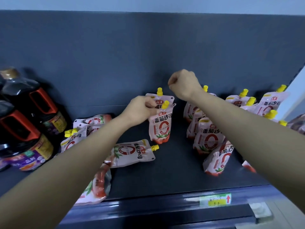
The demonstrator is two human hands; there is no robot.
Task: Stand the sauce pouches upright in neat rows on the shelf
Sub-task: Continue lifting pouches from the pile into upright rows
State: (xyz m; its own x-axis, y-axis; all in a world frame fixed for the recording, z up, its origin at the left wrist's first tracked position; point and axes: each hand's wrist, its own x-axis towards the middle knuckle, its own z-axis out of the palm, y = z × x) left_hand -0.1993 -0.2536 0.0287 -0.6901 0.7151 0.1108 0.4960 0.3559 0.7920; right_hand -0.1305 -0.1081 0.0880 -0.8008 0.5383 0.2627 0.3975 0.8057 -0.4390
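Two large bottles of dark sauce are stood at the far left, a front bottle (24,146) and a rear bottle (38,103), each fitted with a red-orange handle and wrapped in a purple and yellow label. A dark grey-blue back panel (115,55) is seen behind them, with a pale wall (148,4) above it and a white upright (295,90) at the right edge. A green and yellow price label (215,200) marked with a red arrow is fixed to the dark blue front rail (148,207), and a grey clip (260,210) is mounted just beside it, to the lower right.

Left hand (141,111) in a pinch on an upright sauce pouch (160,129), right hand (183,85) curled, empty.
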